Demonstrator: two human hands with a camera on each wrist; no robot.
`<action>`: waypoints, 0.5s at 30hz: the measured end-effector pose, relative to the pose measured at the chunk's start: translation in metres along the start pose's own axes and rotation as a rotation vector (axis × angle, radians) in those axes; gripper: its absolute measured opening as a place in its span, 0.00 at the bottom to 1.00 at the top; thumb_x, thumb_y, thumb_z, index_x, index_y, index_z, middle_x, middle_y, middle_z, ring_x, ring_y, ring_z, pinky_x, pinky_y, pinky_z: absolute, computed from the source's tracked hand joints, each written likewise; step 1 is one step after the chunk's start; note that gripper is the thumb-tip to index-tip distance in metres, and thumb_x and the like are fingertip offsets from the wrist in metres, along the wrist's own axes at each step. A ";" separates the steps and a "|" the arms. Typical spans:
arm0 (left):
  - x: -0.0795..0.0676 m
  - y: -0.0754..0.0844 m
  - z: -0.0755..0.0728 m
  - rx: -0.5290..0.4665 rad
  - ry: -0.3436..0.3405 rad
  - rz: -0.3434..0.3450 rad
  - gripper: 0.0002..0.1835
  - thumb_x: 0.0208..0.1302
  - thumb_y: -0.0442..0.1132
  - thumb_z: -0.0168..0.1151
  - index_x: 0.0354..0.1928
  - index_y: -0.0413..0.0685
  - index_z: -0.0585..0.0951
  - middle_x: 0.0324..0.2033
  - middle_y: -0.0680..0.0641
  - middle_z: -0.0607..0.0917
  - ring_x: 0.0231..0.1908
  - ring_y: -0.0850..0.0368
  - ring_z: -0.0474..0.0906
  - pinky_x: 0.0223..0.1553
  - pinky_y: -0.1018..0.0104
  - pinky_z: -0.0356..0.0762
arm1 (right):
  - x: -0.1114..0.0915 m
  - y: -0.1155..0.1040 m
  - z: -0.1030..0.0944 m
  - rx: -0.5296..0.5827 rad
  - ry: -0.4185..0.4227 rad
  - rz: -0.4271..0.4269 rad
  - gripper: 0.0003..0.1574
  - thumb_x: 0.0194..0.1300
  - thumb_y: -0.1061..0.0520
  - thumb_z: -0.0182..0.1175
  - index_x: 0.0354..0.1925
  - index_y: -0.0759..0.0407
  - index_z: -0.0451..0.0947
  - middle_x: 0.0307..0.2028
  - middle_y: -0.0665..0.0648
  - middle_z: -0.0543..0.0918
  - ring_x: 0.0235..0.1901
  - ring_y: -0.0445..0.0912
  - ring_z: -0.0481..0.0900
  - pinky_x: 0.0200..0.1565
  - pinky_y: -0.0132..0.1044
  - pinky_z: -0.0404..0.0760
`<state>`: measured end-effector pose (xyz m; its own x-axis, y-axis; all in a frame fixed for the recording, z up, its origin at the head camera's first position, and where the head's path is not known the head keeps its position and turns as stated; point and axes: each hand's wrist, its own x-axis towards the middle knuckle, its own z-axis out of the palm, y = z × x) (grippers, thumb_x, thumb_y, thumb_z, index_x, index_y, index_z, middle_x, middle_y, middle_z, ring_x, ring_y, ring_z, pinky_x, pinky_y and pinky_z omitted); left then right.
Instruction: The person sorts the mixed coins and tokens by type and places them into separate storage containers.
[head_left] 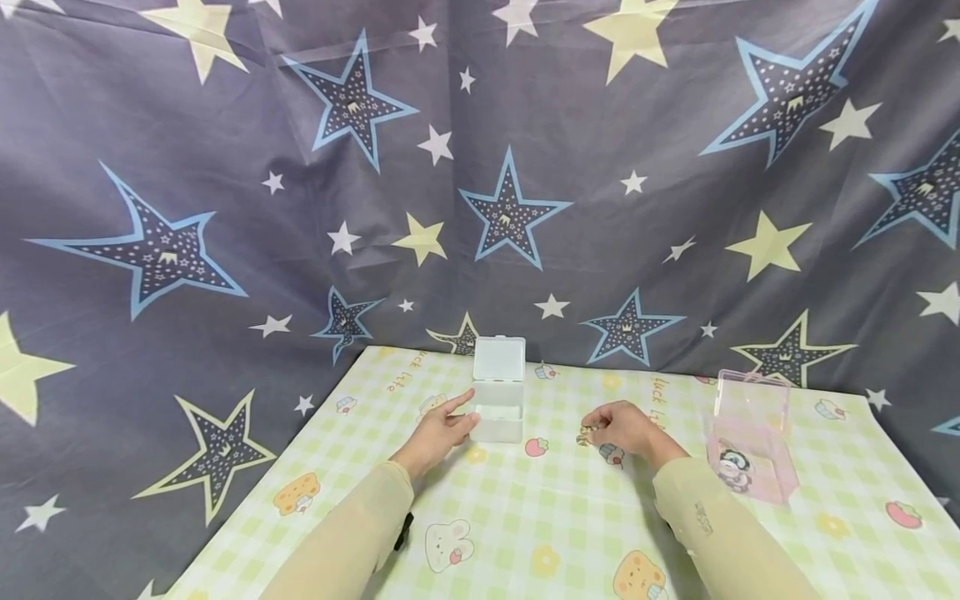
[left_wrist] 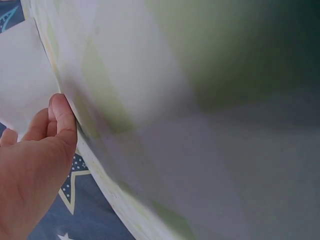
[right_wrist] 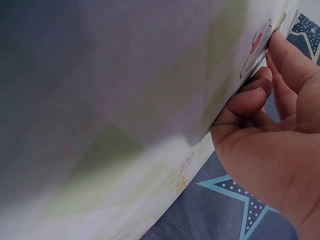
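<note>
A small white box stands on the table with its lid raised at the back. At its left side is my left hand, fingers extended, the thumb at the near left edge. In the left wrist view, the fingertips lie right beside the white wall. To the right of the box, my right hand pinches a small gold-brown, shiny piece between thumb and fingers, low over the cloth. My right fingers are curled close to the tabletop in the right wrist view and hide most of the piece.
A clear pink box, lid up, stands right of the right forearm with several small round grey, white and dark items inside. The green-checked tablecloth ends at a dark star-patterned curtain behind.
</note>
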<state>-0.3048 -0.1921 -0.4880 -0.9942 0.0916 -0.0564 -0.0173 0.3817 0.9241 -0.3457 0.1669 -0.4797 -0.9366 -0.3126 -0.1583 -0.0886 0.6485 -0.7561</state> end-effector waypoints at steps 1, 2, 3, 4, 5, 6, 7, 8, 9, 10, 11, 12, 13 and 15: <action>0.001 -0.001 0.000 -0.002 0.000 0.001 0.34 0.79 0.51 0.63 0.82 0.62 0.67 0.61 0.38 0.88 0.60 0.43 0.87 0.66 0.46 0.84 | -0.001 0.000 0.000 0.001 -0.002 -0.006 0.16 0.73 0.62 0.68 0.57 0.63 0.86 0.36 0.54 0.79 0.36 0.46 0.73 0.41 0.39 0.73; 0.002 -0.001 0.000 -0.006 0.002 0.001 0.34 0.79 0.51 0.64 0.82 0.62 0.67 0.61 0.39 0.89 0.60 0.43 0.88 0.65 0.47 0.84 | -0.001 -0.001 0.000 0.006 -0.003 -0.011 0.16 0.73 0.62 0.67 0.57 0.63 0.86 0.36 0.54 0.78 0.36 0.46 0.73 0.41 0.39 0.73; 0.002 -0.002 0.000 -0.011 0.004 0.001 0.34 0.79 0.50 0.64 0.82 0.62 0.67 0.60 0.38 0.89 0.59 0.44 0.88 0.64 0.48 0.85 | -0.001 -0.001 0.000 0.014 -0.005 -0.012 0.16 0.73 0.62 0.68 0.57 0.64 0.86 0.35 0.54 0.77 0.36 0.46 0.72 0.41 0.39 0.72; 0.003 -0.002 0.000 -0.015 0.007 0.000 0.34 0.79 0.50 0.64 0.82 0.62 0.68 0.59 0.39 0.89 0.59 0.44 0.88 0.64 0.49 0.86 | -0.001 -0.001 0.000 0.019 -0.009 -0.013 0.15 0.73 0.62 0.67 0.56 0.64 0.86 0.34 0.54 0.76 0.35 0.46 0.72 0.40 0.40 0.72; 0.004 -0.003 0.000 -0.017 0.008 -0.001 0.34 0.79 0.50 0.65 0.82 0.62 0.68 0.59 0.39 0.89 0.59 0.44 0.88 0.63 0.49 0.86 | -0.001 -0.001 0.000 0.023 -0.015 -0.011 0.15 0.73 0.62 0.67 0.56 0.64 0.86 0.34 0.53 0.75 0.35 0.46 0.72 0.40 0.40 0.72; 0.005 -0.005 -0.001 -0.016 0.007 0.003 0.34 0.79 0.50 0.65 0.82 0.61 0.68 0.59 0.38 0.89 0.59 0.44 0.88 0.63 0.50 0.86 | -0.001 -0.001 0.000 0.026 -0.019 -0.010 0.14 0.73 0.62 0.68 0.56 0.64 0.86 0.34 0.53 0.75 0.35 0.46 0.71 0.40 0.40 0.72; 0.005 -0.005 -0.001 -0.017 0.008 0.000 0.34 0.78 0.50 0.65 0.82 0.61 0.68 0.59 0.39 0.89 0.59 0.44 0.88 0.63 0.50 0.86 | 0.000 -0.001 0.000 0.030 -0.022 -0.005 0.14 0.73 0.62 0.68 0.55 0.63 0.86 0.33 0.53 0.75 0.34 0.46 0.71 0.40 0.39 0.72; 0.005 -0.006 -0.001 -0.018 0.009 -0.006 0.34 0.78 0.50 0.65 0.82 0.62 0.68 0.60 0.39 0.89 0.60 0.44 0.87 0.63 0.50 0.86 | 0.000 -0.001 0.000 0.034 -0.024 -0.001 0.13 0.73 0.62 0.68 0.54 0.63 0.86 0.34 0.53 0.75 0.35 0.46 0.71 0.40 0.39 0.72; 0.005 -0.005 -0.001 -0.018 0.011 -0.011 0.34 0.78 0.50 0.65 0.82 0.63 0.68 0.61 0.39 0.89 0.60 0.44 0.87 0.63 0.50 0.86 | 0.001 -0.001 0.000 0.034 -0.027 0.001 0.13 0.73 0.62 0.68 0.54 0.63 0.85 0.34 0.54 0.75 0.35 0.46 0.71 0.40 0.38 0.72; 0.005 -0.005 -0.001 -0.014 0.010 -0.016 0.34 0.78 0.51 0.65 0.82 0.63 0.68 0.61 0.39 0.89 0.60 0.44 0.87 0.64 0.49 0.85 | 0.001 -0.001 0.000 0.037 -0.026 0.002 0.13 0.73 0.62 0.68 0.53 0.64 0.85 0.34 0.54 0.76 0.35 0.45 0.71 0.40 0.38 0.72; 0.005 -0.005 -0.001 -0.013 0.009 -0.022 0.34 0.78 0.51 0.65 0.82 0.65 0.68 0.61 0.40 0.89 0.60 0.45 0.87 0.64 0.49 0.85 | 0.001 -0.001 0.000 0.043 -0.023 0.005 0.12 0.72 0.63 0.68 0.53 0.64 0.85 0.34 0.54 0.76 0.35 0.45 0.71 0.40 0.38 0.72; 0.005 -0.005 -0.001 -0.007 0.007 -0.020 0.34 0.78 0.52 0.65 0.82 0.64 0.68 0.61 0.40 0.89 0.60 0.45 0.87 0.64 0.49 0.85 | 0.001 -0.001 0.000 0.049 -0.021 0.006 0.12 0.72 0.63 0.68 0.53 0.64 0.85 0.34 0.54 0.76 0.35 0.45 0.71 0.40 0.37 0.72; 0.005 -0.004 -0.001 -0.004 0.008 -0.022 0.34 0.78 0.52 0.65 0.82 0.65 0.68 0.61 0.41 0.89 0.59 0.46 0.88 0.64 0.49 0.85 | 0.000 0.000 0.000 0.052 -0.020 0.003 0.12 0.72 0.63 0.68 0.52 0.65 0.85 0.35 0.54 0.76 0.35 0.45 0.71 0.40 0.37 0.72; 0.005 -0.003 -0.001 0.003 0.007 -0.018 0.34 0.78 0.52 0.65 0.82 0.64 0.68 0.60 0.41 0.90 0.58 0.48 0.88 0.62 0.52 0.86 | -0.001 0.001 0.000 0.059 -0.011 0.003 0.12 0.72 0.63 0.68 0.52 0.65 0.84 0.35 0.54 0.76 0.35 0.45 0.71 0.39 0.37 0.71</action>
<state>-0.3098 -0.1936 -0.4909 -0.9945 0.0782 -0.0701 -0.0346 0.3861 0.9218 -0.3448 0.1673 -0.4802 -0.9330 -0.3187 -0.1670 -0.0656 0.6071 -0.7919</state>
